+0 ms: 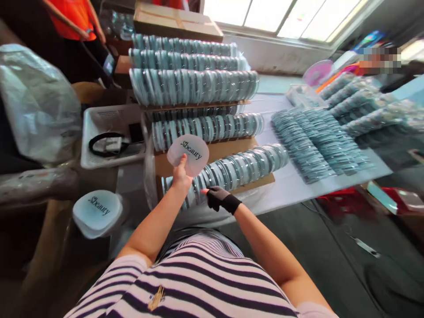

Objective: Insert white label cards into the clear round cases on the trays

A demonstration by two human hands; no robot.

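1. Bright windows stand at 12 to 1 o'clock, and below them a long white table [291,185] runs from the centre toward 3 o'clock.
2. From the head camera, the left hand [180,176] is bare and closed in a pinch on a round white disc [188,154], printed with the word "Sbeauty". It holds the disc by the lower edge, upright, just above the middle of the view.
3. The right hand [217,198] wears a black glove. Its fingers point to 9 o'clock and touch the front row of wrapped round cases [232,172]; I cannot tell if it grips one or only rests there.
4. This row lies on a cardboard sheet [221,152]. More such rows are stacked behind it toward 12 o'clock, under a cardboard box [177,21].
5. At 8 o'clock a pile of the same printed discs [97,212] lies low, well apart from the hands.
6. At 9 to 10 o'clock sits a white tray [92,132] with a tape dispenser [107,143].
7. At 3 o'clock, loose rows of blue cases [318,145] lie flat on the table.
8. At 11 o'clock a person in an orange top [74,15] stands.
9. I judge the disc thin, light and rather stiff, with a smooth face that could slip; the rim is the good place to hold it, away from the print.
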